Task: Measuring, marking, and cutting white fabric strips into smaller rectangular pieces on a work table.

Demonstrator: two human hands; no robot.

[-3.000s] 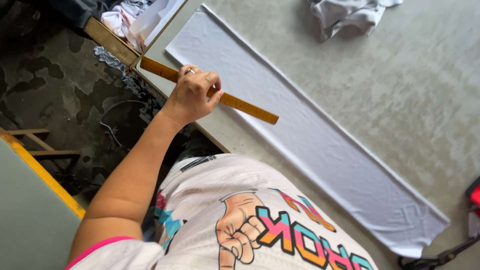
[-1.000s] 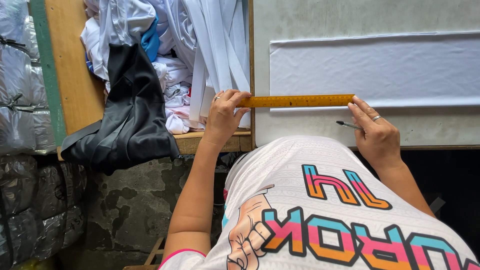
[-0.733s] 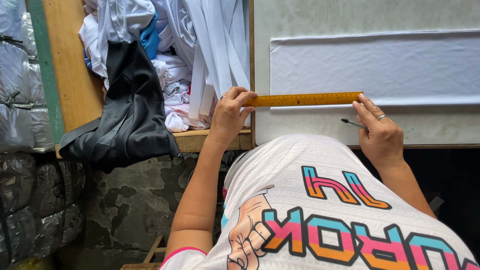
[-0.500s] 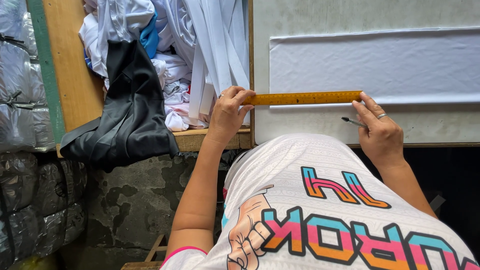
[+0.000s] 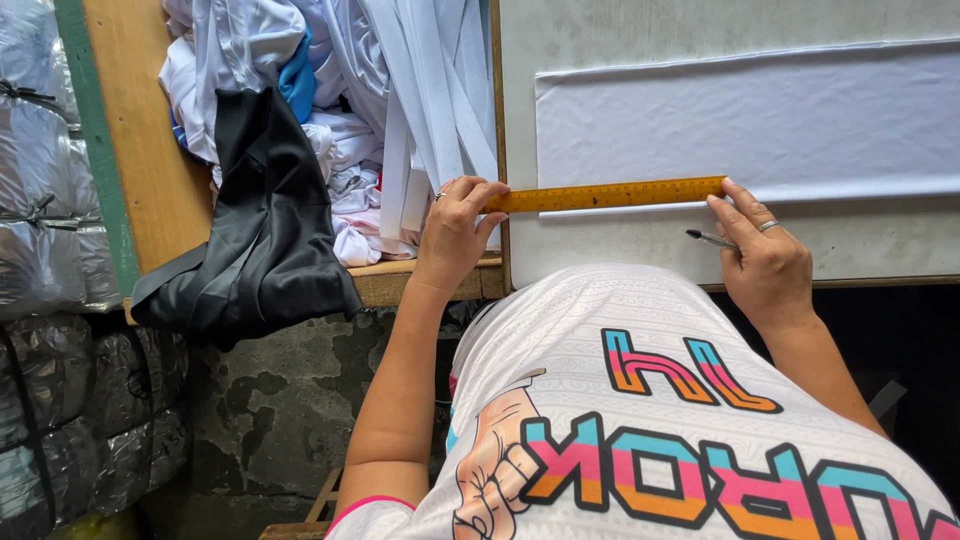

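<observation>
Ruler (image 5: pixel 610 194), a long yellow-orange one, lies flat along the near edge of the white fabric strip (image 5: pixel 750 125), and both hands are on it. The left hand (image 5: pixel 455 230) pinches its left end, fingers curled over the top and thumb beneath, right at the table's corner. The right hand (image 5: pixel 765 260) presses fingertips onto the other end while keeping a thin pen (image 5: pixel 708 238) tucked in its closed grip, tip pointing left and just off the cloth. As far as I can judge, the straightedge is lined up and steadied, but no line shows on the fabric yet, so the marking seems not begun.

The strip is spread smooth over a pale grey worktable (image 5: pixel 620 250). Beside it, on a wooden shelf (image 5: pixel 150 170), sits a heap of white cloth pieces (image 5: pixel 400 90) with a bit of blue among them, and a black garment (image 5: pixel 260 240) droops over the shelf's edge. Silvery wrapped bundles (image 5: pixel 45 200) stack up at the far left, above a stained concrete wall (image 5: pixel 270 410).
</observation>
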